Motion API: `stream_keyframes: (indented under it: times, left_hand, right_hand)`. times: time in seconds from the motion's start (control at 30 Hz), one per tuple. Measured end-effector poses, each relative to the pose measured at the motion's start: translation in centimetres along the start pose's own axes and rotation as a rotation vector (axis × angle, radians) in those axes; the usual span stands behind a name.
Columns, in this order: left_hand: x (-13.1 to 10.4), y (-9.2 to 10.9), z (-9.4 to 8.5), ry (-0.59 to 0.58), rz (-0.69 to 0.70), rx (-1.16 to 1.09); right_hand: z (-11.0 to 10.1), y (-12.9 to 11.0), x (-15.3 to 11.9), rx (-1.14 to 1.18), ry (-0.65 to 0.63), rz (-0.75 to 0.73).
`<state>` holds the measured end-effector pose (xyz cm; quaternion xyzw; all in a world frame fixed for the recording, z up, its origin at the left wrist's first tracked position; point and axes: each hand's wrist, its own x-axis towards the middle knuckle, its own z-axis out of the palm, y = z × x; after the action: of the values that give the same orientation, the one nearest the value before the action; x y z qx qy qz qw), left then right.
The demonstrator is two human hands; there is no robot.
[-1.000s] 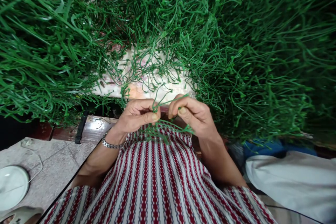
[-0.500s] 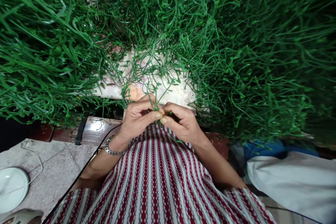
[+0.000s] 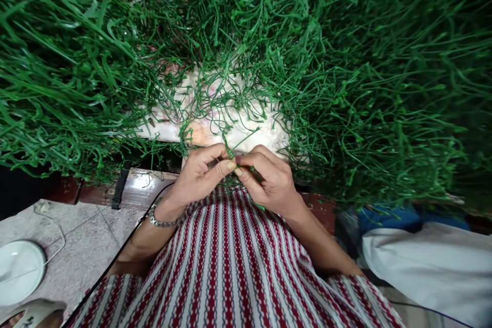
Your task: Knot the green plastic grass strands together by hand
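Thin green plastic-looking stems (image 3: 230, 149) are pinched between my two hands, just above my lap. My left hand (image 3: 202, 171) closes thumb and forefinger on them. My right hand (image 3: 269, 177) meets it fingertip to fingertip, its thumb and forefinger pinched on the same piece; a bit of green shows inside its curled fingers. The exact joint between the fingertips is too small to make out. Beyond the hands, loose green stems (image 3: 238, 95) lie scattered on a pale patterned cloth (image 3: 261, 138).
Big heaps of green stems rise at the left (image 3: 69, 77) and right (image 3: 376, 92). A white round object (image 3: 21, 271) with a cord sits on the floor at lower left. White fabric (image 3: 430, 266) lies at lower right. A black cable (image 3: 126, 241) runs past my left arm.
Both hands stay together in front of me. The right hand's fingers have shifted slightly, and the stem tips above the left thumb have tilted a little.
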<state>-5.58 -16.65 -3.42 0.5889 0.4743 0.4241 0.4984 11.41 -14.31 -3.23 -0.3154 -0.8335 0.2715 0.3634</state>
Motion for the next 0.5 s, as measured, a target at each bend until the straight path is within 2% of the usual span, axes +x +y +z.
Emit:
stream_keyframes:
  times: [0.17,0.27,0.5]
  left_hand:
    - [0.8,-0.2,-0.6,-0.14,0.109,0.139]
    - [1.0,-0.5,-0.8,-0.228,0.164,0.146]
    - [0.5,-1.8,-0.8,-0.375,0.08,-0.213]
  right_hand:
    - [0.1,-0.1,-0.2,-0.129,-0.125,-0.006]
    - [0.0,0.0,-0.2,-0.092,-0.208,0.014]
    - [-0.7,1.0,0.2,0.502,-0.395,0.081]
